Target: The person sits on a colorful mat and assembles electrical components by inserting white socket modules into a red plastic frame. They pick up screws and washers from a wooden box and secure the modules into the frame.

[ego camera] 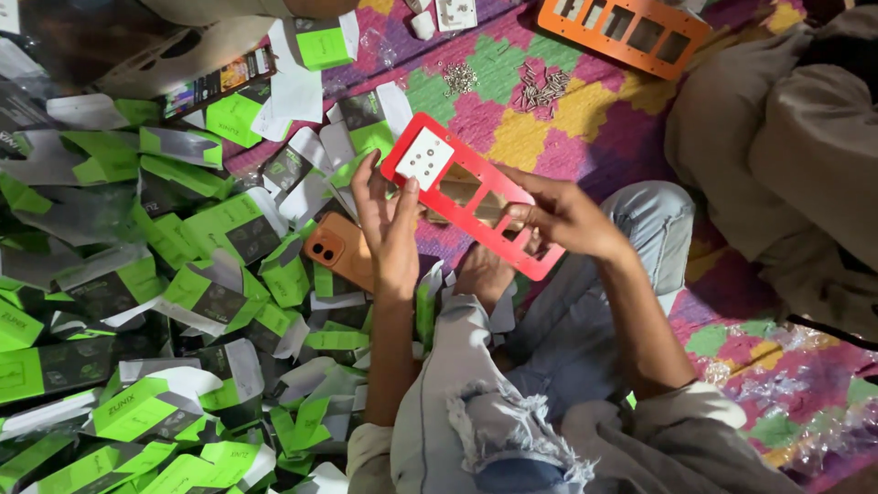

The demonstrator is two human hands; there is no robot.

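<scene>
1. Head view is showing the left hand (389,233) and right hand (562,218) holding a red switch plate (471,209) above the lap, fingers grasping each end.
2. Risk, as judged: the white module (425,158) seated at one end could be slipping out if the plate is tilting.
3. Green boxes (183,293) and an orange phone (340,249) are crowding the floor alongside; loose screws (540,90) and an orange plate (631,32) are lying beyond.

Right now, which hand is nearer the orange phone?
Left. The left hand holds the red plate at its white-socket end, right above the orange phone. The right hand grips the plate's far end, farther from the phone.
</scene>
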